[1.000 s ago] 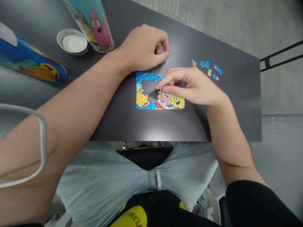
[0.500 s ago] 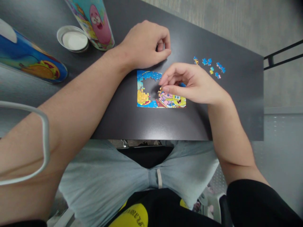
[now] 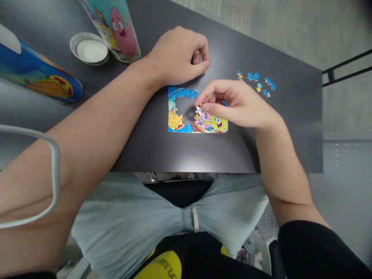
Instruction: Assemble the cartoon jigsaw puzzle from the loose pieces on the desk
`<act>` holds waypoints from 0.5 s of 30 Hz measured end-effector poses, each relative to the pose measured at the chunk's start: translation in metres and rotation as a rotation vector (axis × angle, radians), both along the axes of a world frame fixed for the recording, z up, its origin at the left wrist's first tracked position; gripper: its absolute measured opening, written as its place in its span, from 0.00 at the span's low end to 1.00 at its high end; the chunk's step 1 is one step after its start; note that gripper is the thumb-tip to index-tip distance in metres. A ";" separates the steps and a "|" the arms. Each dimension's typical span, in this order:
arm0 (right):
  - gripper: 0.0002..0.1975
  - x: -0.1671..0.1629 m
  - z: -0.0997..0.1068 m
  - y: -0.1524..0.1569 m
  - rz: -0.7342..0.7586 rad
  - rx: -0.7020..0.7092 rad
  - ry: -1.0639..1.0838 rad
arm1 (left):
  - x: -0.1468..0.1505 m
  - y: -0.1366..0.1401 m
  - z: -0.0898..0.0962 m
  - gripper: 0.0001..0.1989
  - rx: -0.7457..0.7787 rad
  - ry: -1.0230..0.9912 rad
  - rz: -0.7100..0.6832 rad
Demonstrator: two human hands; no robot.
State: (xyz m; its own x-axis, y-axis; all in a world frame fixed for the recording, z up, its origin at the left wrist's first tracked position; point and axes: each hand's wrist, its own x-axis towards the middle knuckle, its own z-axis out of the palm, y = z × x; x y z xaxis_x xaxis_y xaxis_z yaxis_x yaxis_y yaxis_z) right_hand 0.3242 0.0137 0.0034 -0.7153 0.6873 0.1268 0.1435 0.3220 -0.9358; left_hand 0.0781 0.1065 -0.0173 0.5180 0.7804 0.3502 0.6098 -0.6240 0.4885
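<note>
A cartoon jigsaw puzzle [image 3: 176, 126], partly assembled with a gap at its middle left, lies flat on the dark table. Over its right half is my right hand [image 3: 236, 102], thumb and index finger pinching a small light-coloured puzzle piece [image 3: 198, 109] at the gap's right edge. Whether that piece touches its neighbours I cannot tell. My left hand [image 3: 181, 56] rests loosely curled on the table just beyond the puzzle's far edge, with nothing visible in it. Several loose puzzle pieces [image 3: 259, 87] lie beyond my right hand, mostly blue.
At the left stand a tall cartoon-printed tin [image 3: 123, 35] and a second blue printed container [image 3: 43, 77]. A round lid [image 3: 92, 51] sits between them. A pale cable [image 3: 55, 170] loops over my left forearm. The table [image 3: 186, 159] ends close to my lap.
My right hand has shifted slightly, its thumb and index fingertips tilting, and the small piece at them now shows more clearly. The left hand stays in place.
</note>
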 end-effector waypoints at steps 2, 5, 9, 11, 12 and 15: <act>0.03 0.001 -0.003 0.001 0.003 0.019 0.028 | 0.000 -0.001 0.003 0.11 -0.018 0.002 -0.008; 0.07 0.001 -0.001 0.001 -0.049 0.024 -0.038 | 0.000 -0.003 0.006 0.12 -0.030 0.006 0.000; 0.09 0.000 0.003 0.002 -0.070 0.064 -0.084 | 0.001 -0.004 0.008 0.13 -0.038 0.027 0.017; 0.09 0.000 0.001 0.003 -0.031 0.144 -0.057 | 0.001 -0.004 0.007 0.12 -0.027 0.024 0.007; 0.09 0.000 0.000 0.004 -0.016 0.179 -0.047 | 0.001 -0.003 0.006 0.11 -0.021 0.021 0.002; 0.09 0.001 -0.001 0.003 -0.016 0.139 -0.039 | 0.000 -0.002 0.005 0.12 -0.016 0.015 -0.002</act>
